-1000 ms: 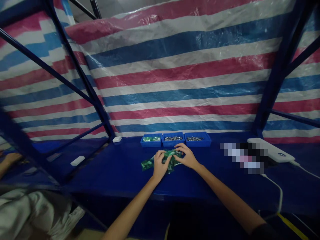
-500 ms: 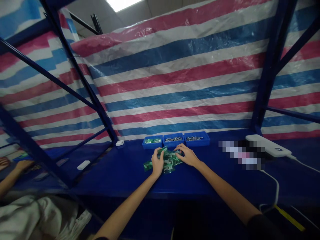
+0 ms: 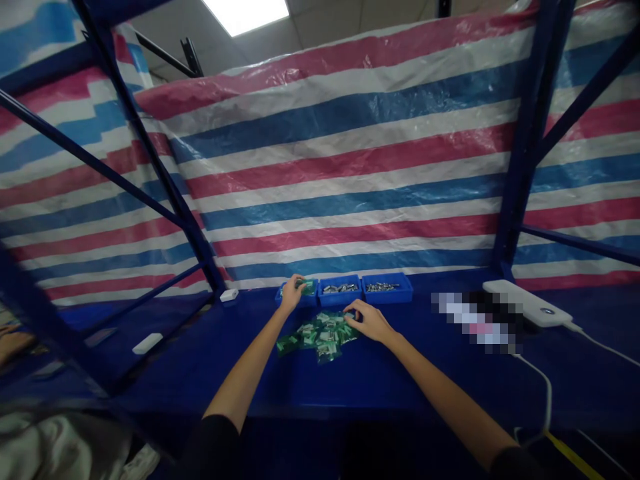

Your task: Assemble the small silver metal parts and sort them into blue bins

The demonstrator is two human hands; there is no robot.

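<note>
Green packets [image 3: 325, 339]: loose pile, center of frame, slightly low, flat on blue table [image 3: 350, 385]. Right hand [image 3: 370, 321] at pile's right edge, fingers curled, thumb and index near each other; can't tell if they're clamped on a packet. Left hand [image 3: 291, 293] is over left blue bin [image 3: 307, 302], above the pile in frame, fingers bent beside green packets there; grip can't be told. Middle blue bin [image 3: 340, 300] and right blue bin [image 3: 389, 298] next in row, small metallic parts in both. Right of frame: pixelated item [image 3: 477, 323] beside white power bank [image 3: 530, 303], cable attached. Left: small white block [image 3: 229, 295]. Striped sheet [image 3: 350, 160] behind, ceiling light [image 3: 247, 13] at top.
</note>
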